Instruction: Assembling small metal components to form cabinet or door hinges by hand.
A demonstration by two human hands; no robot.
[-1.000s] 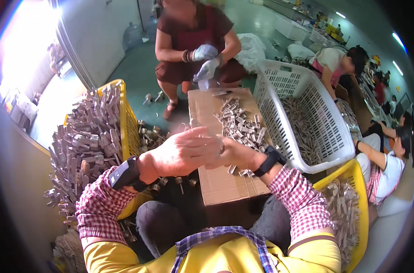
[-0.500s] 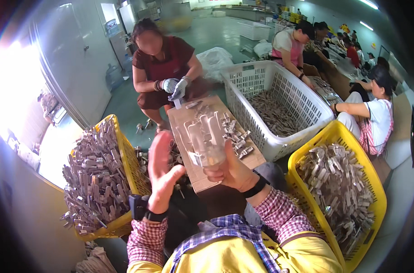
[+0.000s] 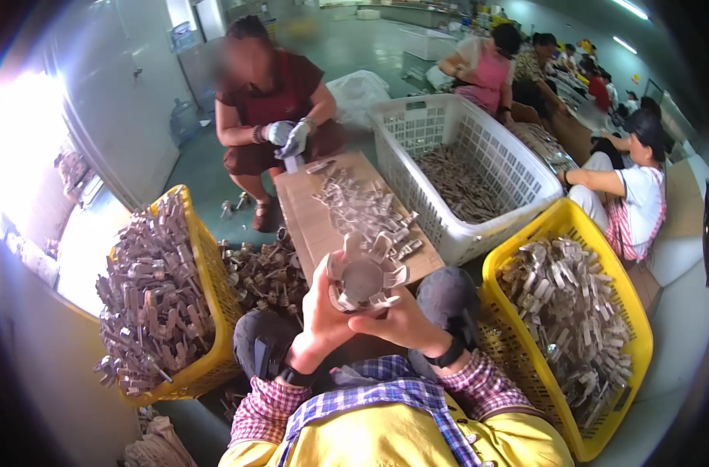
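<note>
A round, grey metal-looking part [image 3: 364, 279] with a disc centre and several tabs standing round its rim is between my hands, above the near end of a cardboard-topped surface [image 3: 298, 204]. My left hand [image 3: 324, 315] grips it from the left side, and my right hand [image 3: 405, 321] wraps it from below and right, thumb toward the near rim. The fingers under the part are partly hidden. Loose metal pieces [image 3: 356, 201] lie scattered on the cardboard just beyond.
Yellow baskets heaped with metal parts stand at my left [image 3: 206, 268] and right [image 3: 642, 350]. Beyond the board is a white crate [image 3: 416, 198] of small pieces. More parts form a pile [image 3: 265, 272] on the floor. A gloved person [image 3: 272, 93] squats opposite; others sit at right.
My left hand, open and apart before, has come in and closed on the part. The part has tipped so its round centre faces me, and my right hand has moved slightly lower.
</note>
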